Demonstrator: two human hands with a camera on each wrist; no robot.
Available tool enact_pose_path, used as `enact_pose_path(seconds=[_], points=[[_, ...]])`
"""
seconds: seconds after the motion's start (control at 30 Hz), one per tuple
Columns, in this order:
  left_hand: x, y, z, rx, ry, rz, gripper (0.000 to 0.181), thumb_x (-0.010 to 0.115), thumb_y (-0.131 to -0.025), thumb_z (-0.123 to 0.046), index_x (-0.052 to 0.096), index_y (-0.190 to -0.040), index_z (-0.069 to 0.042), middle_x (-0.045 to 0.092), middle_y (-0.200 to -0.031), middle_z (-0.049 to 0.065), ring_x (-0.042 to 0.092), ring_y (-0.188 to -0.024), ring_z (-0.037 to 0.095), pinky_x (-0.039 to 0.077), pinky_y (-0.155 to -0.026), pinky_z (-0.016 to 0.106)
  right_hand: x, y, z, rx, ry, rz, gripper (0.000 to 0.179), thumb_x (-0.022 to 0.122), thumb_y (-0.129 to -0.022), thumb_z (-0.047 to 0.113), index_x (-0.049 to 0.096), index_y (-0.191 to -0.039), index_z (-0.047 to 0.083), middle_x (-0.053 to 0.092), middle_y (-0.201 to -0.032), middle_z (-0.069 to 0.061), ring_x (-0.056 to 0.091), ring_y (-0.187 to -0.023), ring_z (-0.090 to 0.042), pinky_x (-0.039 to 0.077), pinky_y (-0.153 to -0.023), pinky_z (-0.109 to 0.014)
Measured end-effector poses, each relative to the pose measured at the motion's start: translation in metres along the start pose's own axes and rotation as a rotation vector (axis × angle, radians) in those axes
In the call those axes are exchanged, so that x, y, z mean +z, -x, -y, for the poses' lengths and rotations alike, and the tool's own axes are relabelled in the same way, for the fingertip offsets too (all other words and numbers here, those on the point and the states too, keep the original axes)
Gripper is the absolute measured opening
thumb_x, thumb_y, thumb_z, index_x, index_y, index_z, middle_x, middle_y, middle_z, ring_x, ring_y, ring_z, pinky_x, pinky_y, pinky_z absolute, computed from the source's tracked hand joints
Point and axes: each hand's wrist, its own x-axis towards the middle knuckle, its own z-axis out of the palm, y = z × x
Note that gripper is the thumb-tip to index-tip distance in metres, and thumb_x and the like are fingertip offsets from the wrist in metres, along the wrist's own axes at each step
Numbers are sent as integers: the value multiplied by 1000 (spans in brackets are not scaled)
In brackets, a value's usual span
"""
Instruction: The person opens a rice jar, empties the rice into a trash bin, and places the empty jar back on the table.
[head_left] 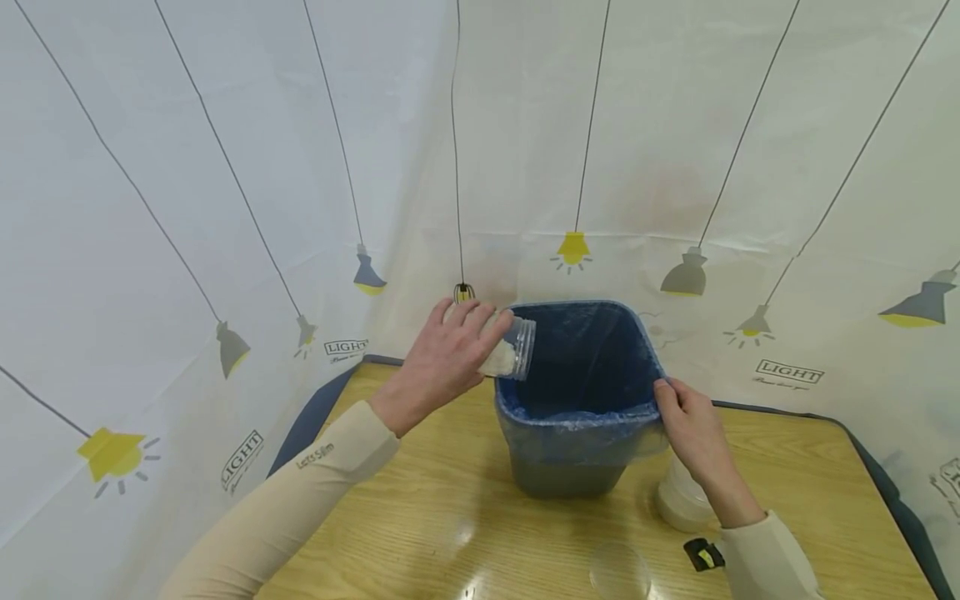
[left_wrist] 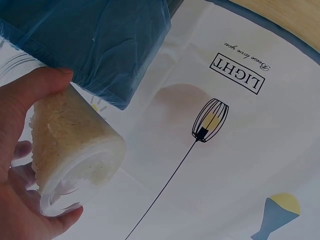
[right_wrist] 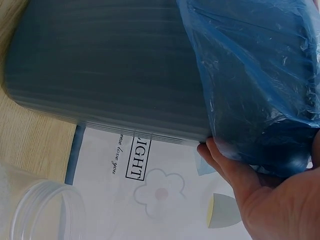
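Observation:
A clear plastic jar (head_left: 522,348) with pale grainy contents lies tilted on its side in my left hand (head_left: 450,354), its open mouth toward the bin. In the left wrist view, the contents of the jar (left_wrist: 75,125) rest along its lower side and base. A blue-grey trash bin (head_left: 566,477) stands upright, its rim covered by a thin blue trash bag (head_left: 600,442). At the bin's right corner my right hand (head_left: 697,429) grips the rim and bag. The right wrist view shows the fingers (right_wrist: 240,175) against the folded-over bag (right_wrist: 240,85).
Beside the bin, below my right hand, stands another clear jar (head_left: 682,500), partly hidden. A clear round lid (head_left: 619,571) and a small black-and-yellow item (head_left: 703,554) lie on the wooden table (head_left: 420,517). A white lamp-printed sheet (head_left: 525,125) hangs behind.

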Motion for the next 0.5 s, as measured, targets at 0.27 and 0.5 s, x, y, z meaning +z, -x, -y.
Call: enact_pose_path(seconds=[0.27, 0.5], points=[[1, -2, 0, 9, -20, -9, 67, 82, -80, -18, 53, -140, -12, 61, -131, 13, 55, -125, 36, 42, -108, 57, -1, 0, 0, 2, -8, 9, 43, 37, -112, 34, 45, -78, 8, 34, -67, -1, 34, -59, -18, 30, -57, -32], [0, -4, 0, 24, -31, 0, 83, 94, -71, -28, 51, -141, -12, 60, -132, 13, 54, -126, 36, 41, -109, 58, -1, 0, 0, 12, -11, 3, 45, 37, -112, 35, 44, -77, 8, 35, -66, -2, 33, -56, -18, 30, -55, -32]])
